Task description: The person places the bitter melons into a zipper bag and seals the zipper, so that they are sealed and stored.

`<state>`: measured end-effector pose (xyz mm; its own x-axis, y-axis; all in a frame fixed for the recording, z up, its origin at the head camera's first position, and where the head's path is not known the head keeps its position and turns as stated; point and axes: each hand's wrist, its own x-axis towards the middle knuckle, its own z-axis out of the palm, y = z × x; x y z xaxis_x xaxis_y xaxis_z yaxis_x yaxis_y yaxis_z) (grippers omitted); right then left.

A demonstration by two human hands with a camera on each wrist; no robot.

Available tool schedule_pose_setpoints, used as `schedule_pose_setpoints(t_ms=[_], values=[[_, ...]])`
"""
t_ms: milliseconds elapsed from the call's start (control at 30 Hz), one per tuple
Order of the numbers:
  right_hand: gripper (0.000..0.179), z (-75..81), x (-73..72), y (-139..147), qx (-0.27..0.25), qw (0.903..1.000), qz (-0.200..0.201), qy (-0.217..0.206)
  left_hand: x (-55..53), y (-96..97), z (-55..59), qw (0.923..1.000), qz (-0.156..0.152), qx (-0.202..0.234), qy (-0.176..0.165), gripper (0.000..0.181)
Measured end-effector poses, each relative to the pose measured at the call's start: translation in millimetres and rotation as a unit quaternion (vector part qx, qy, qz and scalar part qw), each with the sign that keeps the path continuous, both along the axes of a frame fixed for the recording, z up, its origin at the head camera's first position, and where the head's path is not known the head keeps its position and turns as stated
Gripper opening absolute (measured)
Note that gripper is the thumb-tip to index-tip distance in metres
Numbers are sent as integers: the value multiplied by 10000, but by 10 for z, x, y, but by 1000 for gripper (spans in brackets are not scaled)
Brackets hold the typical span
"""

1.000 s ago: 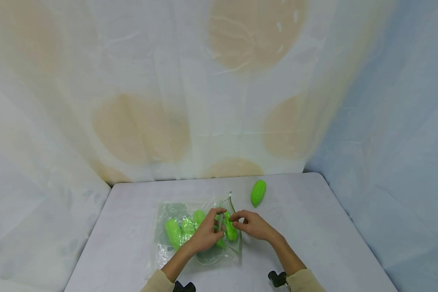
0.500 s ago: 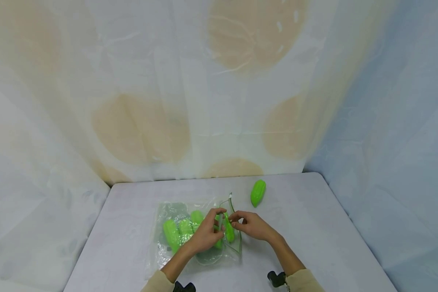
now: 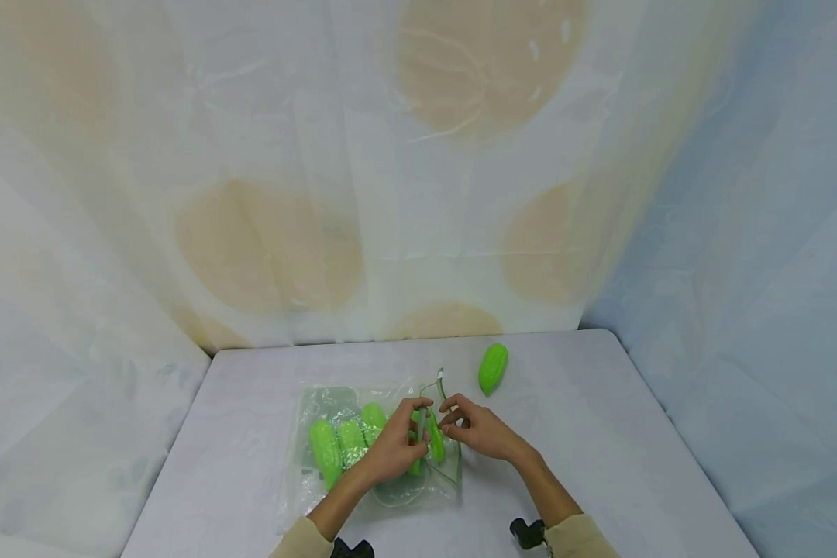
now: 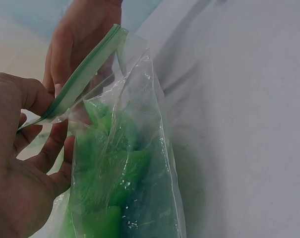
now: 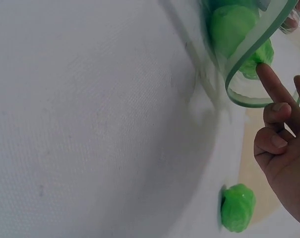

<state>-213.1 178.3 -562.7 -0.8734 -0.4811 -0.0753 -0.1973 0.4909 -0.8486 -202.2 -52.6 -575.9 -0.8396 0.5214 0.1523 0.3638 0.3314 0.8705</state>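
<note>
A clear zip bag lies on the table with several bright green, ribbed gourds inside, resembling bitter melons. My left hand pinches the bag's green zip strip at the mouth, which gapes to the right. Just inside that mouth sits another green gourd. My right hand is at the opening; in the right wrist view one straight finger reaches past the strip and appears to touch this gourd. Part of the bag's contents is hidden behind my left hand.
One loose green gourd lies on the white table, beyond my right hand near the back edge. Patterned curtains hang behind the table and along both sides.
The gourd at the mouth has slid left, deeper into the bag, and those inside have shifted left too. My right fingers have lifted slightly; my left hand keeps its place.
</note>
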Motion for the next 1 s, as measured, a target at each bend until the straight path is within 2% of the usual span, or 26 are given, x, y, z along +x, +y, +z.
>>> schedule_pose_setpoints(t_ms=[433, 533, 767, 867, 1000], values=[[37, -2, 14, -36, -181, 9996, 52, -207, 32, 14, 21, 9999, 45, 164, 4, 67], [39, -6, 17, -43, -252, 9993, 107, -266, 77, 33, 96, 9997, 54, 245, 83, 66], [44, 1, 14, -61, -322, 9987, 297, -245, 186, 39, 369, 9995, 34, 322, 70, 61], [45, 0, 8, -67, -288, 9988, 352, -196, 198, 40, 403, 9994, 45, 339, 42, 60], [45, -13, 2, -68, -242, 9989, 388, -107, 193, 50, 379, 9994, 71, 328, 72, 60]])
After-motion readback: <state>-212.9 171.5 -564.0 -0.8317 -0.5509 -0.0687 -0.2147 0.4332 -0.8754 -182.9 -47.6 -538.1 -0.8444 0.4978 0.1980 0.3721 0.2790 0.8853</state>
